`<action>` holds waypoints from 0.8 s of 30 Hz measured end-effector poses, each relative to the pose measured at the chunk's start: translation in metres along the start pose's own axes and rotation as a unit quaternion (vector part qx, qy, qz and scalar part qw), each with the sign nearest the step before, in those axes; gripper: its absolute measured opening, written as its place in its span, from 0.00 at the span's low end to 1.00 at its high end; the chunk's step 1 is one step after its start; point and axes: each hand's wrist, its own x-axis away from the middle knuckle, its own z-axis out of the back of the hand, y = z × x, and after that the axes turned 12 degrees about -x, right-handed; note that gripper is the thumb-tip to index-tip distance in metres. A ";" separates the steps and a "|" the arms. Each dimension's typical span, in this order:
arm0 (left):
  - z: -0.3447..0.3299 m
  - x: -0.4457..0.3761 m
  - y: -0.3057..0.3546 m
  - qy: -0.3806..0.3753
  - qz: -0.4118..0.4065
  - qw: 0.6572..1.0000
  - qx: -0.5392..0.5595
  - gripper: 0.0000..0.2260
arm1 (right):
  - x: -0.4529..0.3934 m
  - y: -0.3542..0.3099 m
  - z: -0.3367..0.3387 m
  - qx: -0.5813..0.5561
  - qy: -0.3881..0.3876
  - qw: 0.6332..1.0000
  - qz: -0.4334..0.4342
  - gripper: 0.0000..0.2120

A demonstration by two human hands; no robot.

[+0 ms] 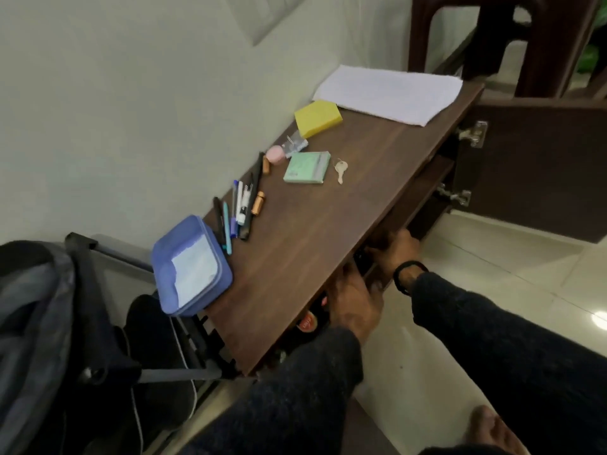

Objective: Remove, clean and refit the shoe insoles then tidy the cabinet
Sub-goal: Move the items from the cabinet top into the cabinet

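Note:
Both my hands reach into the low brown cabinet [328,205] under its top board. My left hand [353,303] is at the front opening, beside a dark shoe [312,320] with a red round logo on the shelf inside. My right hand [395,247] goes deeper to the right, its fingers hidden under the board. Whether either hand grips anything is hidden. A yellow sponge [318,118] and a white cloth [389,95] lie on the cabinet top at the far end.
The cabinet top also carries a blue lidded box [190,267], several pens [238,208], a green notepad [307,167] and a key [341,170]. An open cabinet door [532,165] stands at the right. A dark bag and rack [65,323] sit left; a brown stool [512,44] stands behind.

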 end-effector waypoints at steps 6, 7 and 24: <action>0.072 0.022 0.017 0.089 -0.181 0.971 0.130 0.10 | 0.014 -0.018 0.031 -0.002 0.028 0.999 0.032 0.07; 0.087 0.023 0.018 0.107 -0.183 0.964 0.159 0.09 | 0.019 -0.025 0.043 0.032 0.060 0.995 0.079 0.08; 0.130 -0.125 -0.016 0.275 0.046 0.949 0.149 0.41 | -0.071 -0.237 0.015 0.149 0.071 0.957 0.237 0.22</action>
